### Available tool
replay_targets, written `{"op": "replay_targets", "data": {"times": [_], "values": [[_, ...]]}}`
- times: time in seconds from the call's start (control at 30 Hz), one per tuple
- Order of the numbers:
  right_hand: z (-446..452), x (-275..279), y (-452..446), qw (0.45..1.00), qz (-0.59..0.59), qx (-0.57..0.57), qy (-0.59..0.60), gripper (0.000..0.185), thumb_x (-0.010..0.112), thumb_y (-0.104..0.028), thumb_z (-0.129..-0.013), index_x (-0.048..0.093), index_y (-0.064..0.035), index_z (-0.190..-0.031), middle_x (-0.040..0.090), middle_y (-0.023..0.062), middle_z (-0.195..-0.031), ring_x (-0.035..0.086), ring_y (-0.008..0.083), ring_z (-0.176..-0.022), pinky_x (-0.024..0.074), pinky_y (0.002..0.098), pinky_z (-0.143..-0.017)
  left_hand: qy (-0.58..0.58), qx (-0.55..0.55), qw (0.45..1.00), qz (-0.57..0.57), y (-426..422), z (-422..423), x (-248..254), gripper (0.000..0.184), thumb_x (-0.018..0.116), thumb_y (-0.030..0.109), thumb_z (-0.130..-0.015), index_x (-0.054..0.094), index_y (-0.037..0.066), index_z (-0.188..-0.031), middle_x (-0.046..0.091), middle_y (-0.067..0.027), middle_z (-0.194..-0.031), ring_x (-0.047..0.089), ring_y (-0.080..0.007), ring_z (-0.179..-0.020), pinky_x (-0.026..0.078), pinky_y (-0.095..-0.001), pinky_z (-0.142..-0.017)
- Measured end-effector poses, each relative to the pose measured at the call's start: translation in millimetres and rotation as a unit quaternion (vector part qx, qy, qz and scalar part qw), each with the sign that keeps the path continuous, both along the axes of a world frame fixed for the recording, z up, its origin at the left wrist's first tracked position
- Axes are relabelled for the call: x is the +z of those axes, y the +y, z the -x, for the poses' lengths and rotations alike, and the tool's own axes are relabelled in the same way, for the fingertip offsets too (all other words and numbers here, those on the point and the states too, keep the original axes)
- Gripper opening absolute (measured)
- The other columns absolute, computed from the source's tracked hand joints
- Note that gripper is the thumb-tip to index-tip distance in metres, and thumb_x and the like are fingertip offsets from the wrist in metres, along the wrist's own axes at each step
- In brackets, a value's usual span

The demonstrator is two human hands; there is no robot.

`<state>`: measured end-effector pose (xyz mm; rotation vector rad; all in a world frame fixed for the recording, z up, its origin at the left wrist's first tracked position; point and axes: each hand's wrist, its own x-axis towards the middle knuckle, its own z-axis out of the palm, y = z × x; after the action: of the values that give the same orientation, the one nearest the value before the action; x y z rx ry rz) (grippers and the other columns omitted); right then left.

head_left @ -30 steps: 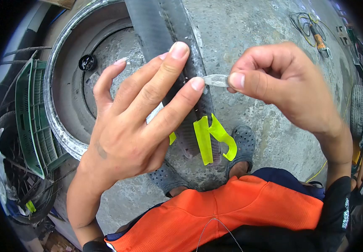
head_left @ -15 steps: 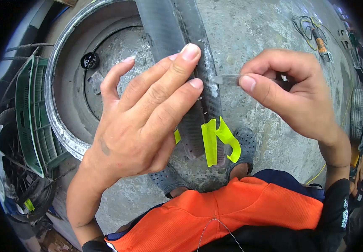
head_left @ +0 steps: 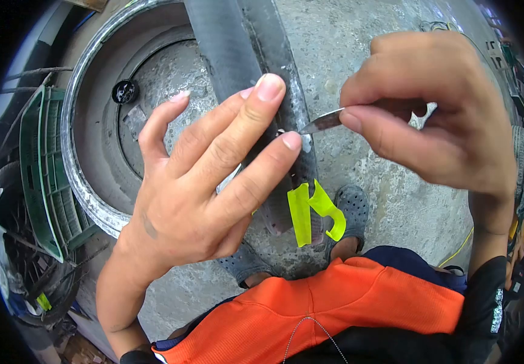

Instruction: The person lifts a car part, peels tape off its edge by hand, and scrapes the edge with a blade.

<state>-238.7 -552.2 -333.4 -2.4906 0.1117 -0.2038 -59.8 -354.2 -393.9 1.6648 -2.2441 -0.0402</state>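
A long dark carbon-fibre piece (head_left: 222, 42) runs from the top of the view down toward my feet, with whitish residue along its right edge. My left hand (head_left: 201, 176) holds it: several fingers are spread over its top, the little finger is raised, and the thumb is mostly hidden under the hand. Between thumb and forefinger my right hand (head_left: 432, 109) pinches a small pointed knife blade (head_left: 322, 122). Its tip is at the whitish edge, close to my left forefinger. Bright yellow-green tape strips (head_left: 300, 215) hang on the near end of the piece.
A big round ring (head_left: 74, 164) with a pale rim lies at left, with a small black cup (head_left: 125, 91) inside it. Beside it stands a green plastic crate (head_left: 52, 176). Grey clogs (head_left: 351, 212) are on my feet below the piece. A cord (head_left: 438, 25) lies at upper right.
My right hand has moved up and turned the blade, bringing its tip against the whitish edge. My left forefinger has slid slightly down and right, toward the tip.
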Motion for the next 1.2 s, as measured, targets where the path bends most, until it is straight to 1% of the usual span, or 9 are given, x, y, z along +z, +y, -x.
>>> {"op": "replay_targets", "data": {"times": [0.13,0.33,0.53,0.63,0.7,0.9,1.03,1.13,1.2], "values": [[2,0,10,0.994,0.108,-0.017,-0.009,0.009,0.073,0.002,-0.074,0.067,-0.0017,-0.079,0.050,0.0055,-0.059,0.051,0.0168,-0.048,0.0343,0.0310,-0.045,-0.021,0.008,0.999,0.026,-1,3,-6,0.071,0.064,0.001,-0.067,0.060,0.012,-0.136,0.047,-0.0283,-0.150,0.057,-0.0342,-0.128,0.024,-0.0501,-0.115],[-1,3,5,0.997,0.078,-0.015,-0.006,0.009,0.073,0.003,-0.074,0.066,-0.0015,-0.078,0.052,0.0061,-0.060,0.050,0.0171,-0.048,0.0344,0.0307,-0.045,-0.028,0.007,0.999,0.033,-2,2,-7,0.069,0.064,0.000,-0.068,0.062,0.016,-0.135,0.048,-0.0280,-0.149,0.059,-0.0328,-0.127,0.025,-0.0490,-0.115],[-5,-10,-17,0.995,-0.067,0.071,-0.022,0.006,0.072,0.002,-0.080,0.066,0.0001,-0.079,0.057,0.0054,-0.062,0.052,0.0145,-0.048,0.0367,0.0274,-0.045,-0.045,0.013,0.998,0.033,0,7,-3,0.070,0.064,0.000,-0.068,0.061,0.017,-0.136,0.047,-0.0270,-0.150,0.059,-0.0320,-0.126,0.025,-0.0494,-0.114],[1,-8,-7,0.995,-0.088,0.050,0.006,0.006,0.071,-0.001,-0.084,0.066,0.0001,-0.080,0.058,0.0024,-0.063,0.052,0.0097,-0.050,0.0354,0.0242,-0.045,-0.045,0.022,0.998,0.030,2,10,-2,0.071,0.065,0.000,-0.069,0.060,0.017,-0.137,0.047,-0.0267,-0.150,0.059,-0.0317,-0.127,0.026,-0.0497,-0.114],[10,-9,-1,0.955,-0.232,-0.102,0.152,0.009,0.071,-0.006,-0.088,0.067,0.0000,-0.082,0.057,-0.0017,-0.065,0.050,0.0047,-0.053,0.0348,0.0220,-0.047,-0.043,0.027,0.998,0.029,2,11,-2,0.072,0.065,0.000,-0.069,0.059,0.017,-0.138,0.046,-0.0266,-0.151,0.059,-0.0316,-0.127,0.026,-0.0499,-0.114],[20,-16,13,0.887,-0.366,-0.207,0.193,0.012,0.072,-0.011,-0.092,0.070,-0.0005,-0.087,0.056,-0.0062,-0.067,0.046,0.0010,-0.060,0.0354,0.0198,-0.053,-0.053,0.028,0.998,0.018,5,14,-2,0.077,0.065,0.000,-0.067,0.055,0.017,-0.142,0.042,-0.0265,-0.154,0.054,-0.0324,-0.132,0.026,-0.0504,-0.114],[28,-24,20,0.895,-0.377,-0.197,0.137,0.012,0.070,-0.012,-0.094,0.071,-0.0003,-0.089,0.056,-0.0057,-0.068,0.046,0.0007,-0.062,0.0356,0.0200,-0.055,-0.031,0.024,0.999,0.004,6,11,0,0.080,0.064,-0.001,-0.066,0.052,0.012,-0.144,0.040,-0.0253,-0.156,0.050,-0.0339,-0.136,0.023,-0.0505,-0.115],[31,-20,20,0.930,-0.310,-0.169,0.098,0.013,0.070,-0.012,-0.094,0.070,0.0002,-0.089,0.058,-0.0051,-0.070,0.048,0.0007,-0.064,0.0369,0.0210,-0.057,-0.002,0.019,1.000,-0.012,7,7,1,0.081,0.065,0.000,-0.064,0.049,0.010,-0.143,0.039,-0.0259,-0.156,0.048,-0.0345,-0.139,0.022,-0.0507,-0.116],[33,-28,17,0.958,-0.243,-0.151,0.013,0.011,0.070,-0.010,-0.093,0.070,0.0006,-0.089,0.059,-0.0029,-0.071,0.048,0.0017,-0.061,0.0364,0.0207,-0.055,0.008,0.016,1.000,-0.015,6,5,0,0.081,0.066,0.000,-0.063,0.048,0.009,-0.142,0.039,-0.0266,-0.156,0.047,-0.0346,-0.140,0.022,-0.0508,-0.116]]}}
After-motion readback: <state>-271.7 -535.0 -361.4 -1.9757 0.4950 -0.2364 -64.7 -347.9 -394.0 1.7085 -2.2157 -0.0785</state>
